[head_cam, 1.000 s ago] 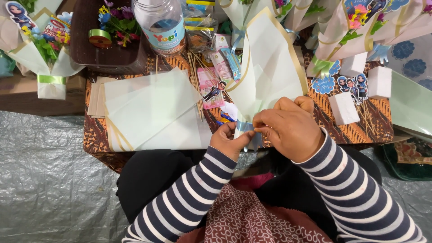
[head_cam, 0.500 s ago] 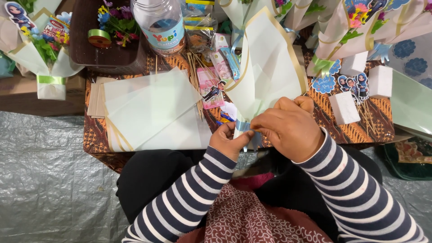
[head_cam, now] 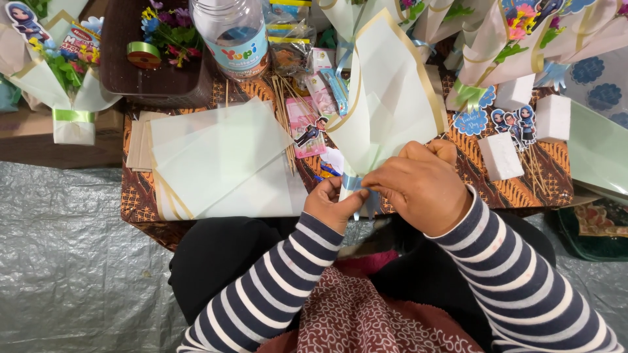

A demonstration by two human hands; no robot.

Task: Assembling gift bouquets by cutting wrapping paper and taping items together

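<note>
A pale green paper cone with a gold edge [head_cam: 392, 104] stands up from my hands at the front edge of the low table. A light blue ribbon [head_cam: 354, 185] circles its narrow base. My left hand [head_cam: 333, 204] pinches the ribbon from the left. On the right, my right hand [head_cam: 422, 186] closes over the cone's base and the ribbon. The ribbon's ends are hidden under my fingers.
A stack of pale green sheets [head_cam: 209, 160] lies left of my hands, with wooden skewers [head_cam: 284, 108] and small cartoon cut-outs [head_cam: 307, 134] beside it. A clear plastic jar [head_cam: 232, 29], finished bouquets [head_cam: 497, 39], white foam blocks [head_cam: 500, 155] and a brown tray [head_cam: 154, 72] crowd the batik-covered table [head_cam: 140, 189].
My fingers shifted slightly on the ribbon at the cone's base. Everything else stayed where it was.
</note>
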